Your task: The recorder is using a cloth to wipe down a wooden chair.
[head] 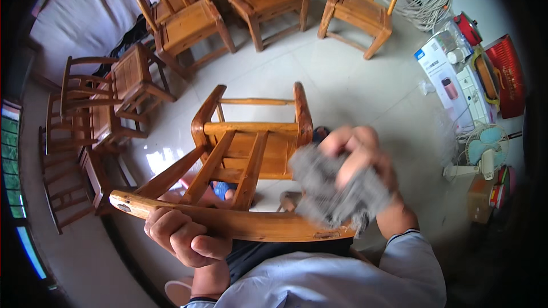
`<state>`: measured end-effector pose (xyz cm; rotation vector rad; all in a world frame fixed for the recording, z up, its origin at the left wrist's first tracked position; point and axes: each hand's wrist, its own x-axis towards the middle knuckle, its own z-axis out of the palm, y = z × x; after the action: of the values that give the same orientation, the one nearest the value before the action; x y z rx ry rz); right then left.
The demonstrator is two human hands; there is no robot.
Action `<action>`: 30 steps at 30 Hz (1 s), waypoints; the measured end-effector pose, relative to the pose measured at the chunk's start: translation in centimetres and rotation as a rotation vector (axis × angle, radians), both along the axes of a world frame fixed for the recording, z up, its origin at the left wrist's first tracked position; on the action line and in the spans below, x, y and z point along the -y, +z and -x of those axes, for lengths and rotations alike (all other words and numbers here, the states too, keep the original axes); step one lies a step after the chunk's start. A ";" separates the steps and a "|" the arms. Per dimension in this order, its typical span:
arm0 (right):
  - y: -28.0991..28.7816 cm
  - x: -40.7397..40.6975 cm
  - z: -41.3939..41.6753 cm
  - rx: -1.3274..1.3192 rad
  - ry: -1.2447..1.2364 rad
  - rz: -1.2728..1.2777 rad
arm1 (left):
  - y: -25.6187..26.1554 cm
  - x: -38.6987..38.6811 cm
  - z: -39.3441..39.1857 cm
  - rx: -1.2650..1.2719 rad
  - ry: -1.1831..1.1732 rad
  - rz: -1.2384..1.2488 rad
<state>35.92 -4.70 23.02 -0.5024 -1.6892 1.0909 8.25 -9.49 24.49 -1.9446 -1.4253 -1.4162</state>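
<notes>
A small wooden chair (257, 149) is tipped in front of me, its top rail (265, 224) close to my body and its legs pointing away. My left hand (186, 235) is closed around the left part of that rail. In my right hand (359, 154) is a crumpled grey cloth (338, 188), slightly blurred, held over the right side of the chair's back. The cloth hides the right upright and part of the rail's right end. Whether it touches the wood there I cannot tell.
Several wooden chairs (186, 25) stand ahead and to the left on the tiled floor. A coil of cable (421, 0) lies at the upper right. Below it are a white box (445, 79), a small fan (488, 145) and a cardboard box (479, 201).
</notes>
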 end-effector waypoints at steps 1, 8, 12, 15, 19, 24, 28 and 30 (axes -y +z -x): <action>0.8 0.5 1.3 -0.008 0.174 0.088 | 0.0 0.6 0.1 0.009 0.005 0.025; -9.5 -0.3 1.5 0.333 -0.078 0.160 | 1.4 1.7 -0.2 0.014 0.016 0.145; -10.8 -0.8 0.0 0.085 -0.010 0.624 | 1.1 1.3 0.1 -0.013 -0.010 0.155; -3.9 -1.1 0.4 -0.356 0.030 0.569 | 0.9 0.7 0.3 -0.013 -0.033 0.126; 6.1 -1.1 -0.5 0.074 0.044 0.334 | 0.9 -0.1 0.5 -0.029 -0.007 0.068; 11.4 0.7 2.3 0.884 0.286 -0.070 | 0.7 0.5 0.2 -0.001 -0.011 0.107; 10.6 0.4 4.7 0.876 0.346 -0.056 | 0.9 0.8 0.3 0.032 -0.057 0.104; 10.9 0.1 7.0 0.943 0.315 -0.138 | 1.1 0.5 0.2 0.000 -0.054 0.114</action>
<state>28.94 -4.78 33.91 -0.7441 -2.7190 1.0003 8.08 -9.97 25.62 -2.0675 -1.4934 -1.3861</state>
